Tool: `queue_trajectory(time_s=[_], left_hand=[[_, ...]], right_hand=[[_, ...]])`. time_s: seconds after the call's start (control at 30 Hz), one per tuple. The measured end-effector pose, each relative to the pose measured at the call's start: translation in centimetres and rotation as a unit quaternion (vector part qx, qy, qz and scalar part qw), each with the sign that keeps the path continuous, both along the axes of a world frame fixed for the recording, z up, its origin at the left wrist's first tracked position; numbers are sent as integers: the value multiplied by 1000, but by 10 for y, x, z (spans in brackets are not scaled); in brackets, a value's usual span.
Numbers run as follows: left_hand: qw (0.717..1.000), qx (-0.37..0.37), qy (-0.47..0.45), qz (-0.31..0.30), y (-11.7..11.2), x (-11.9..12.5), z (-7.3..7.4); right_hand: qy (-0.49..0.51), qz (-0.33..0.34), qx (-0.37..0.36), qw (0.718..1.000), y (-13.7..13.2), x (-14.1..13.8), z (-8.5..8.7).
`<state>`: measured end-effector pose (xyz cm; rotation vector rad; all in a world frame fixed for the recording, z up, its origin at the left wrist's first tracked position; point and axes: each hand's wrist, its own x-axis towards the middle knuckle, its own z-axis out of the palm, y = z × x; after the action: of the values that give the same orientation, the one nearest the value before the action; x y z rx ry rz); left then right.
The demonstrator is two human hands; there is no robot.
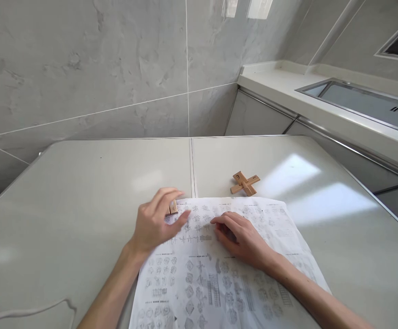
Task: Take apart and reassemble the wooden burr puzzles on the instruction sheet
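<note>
My left hand (156,221) is over the upper left corner of a printed sheet (171,288), its thumb spread apart from its fingers. Small wooden pieces (173,208) show in the gap between thumb and fingers, partly hidden by the hand; I cannot tell whether it touches them. On the upper middle of the sheet rests my right hand (238,235), fingers curled and the index fingertip close to the printed drawings. Nothing shows in its grasp. Beyond the sheet's top edge, a cross of interlocked wooden pieces (244,184) lies on the table.
The pale table (65,214) has a seam running away from me and meets a grey tiled wall (117,59). A white cable (24,313) lies at the lower left. To the right is a white counter (270,82) with a glass-covered inset.
</note>
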<state>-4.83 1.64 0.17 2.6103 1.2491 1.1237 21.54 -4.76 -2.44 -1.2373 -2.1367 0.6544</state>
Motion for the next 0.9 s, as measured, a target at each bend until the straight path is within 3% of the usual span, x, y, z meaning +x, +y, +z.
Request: queue_trajectory(time_s=[0.17,0.23,0.57,0.73,0.9], left_hand=[[989,-60,14,-132,-23,36,-5],[984,-80,25,-156,-28,43,-9],[977,-118,47,-172,-28,45,-23],[975,-134,55,-168,-28,46,-23],[975,-140,52,-163,-26,46,-22]], right_hand=[[20,-7,-7,1000,1,-1,0],[34,-11,-20,999,1,-1,-1],[147,-89,-133,976,6,3,4],[246,-113,-208,940,11,8,6],[369,-149,-293,869,16,13,5]])
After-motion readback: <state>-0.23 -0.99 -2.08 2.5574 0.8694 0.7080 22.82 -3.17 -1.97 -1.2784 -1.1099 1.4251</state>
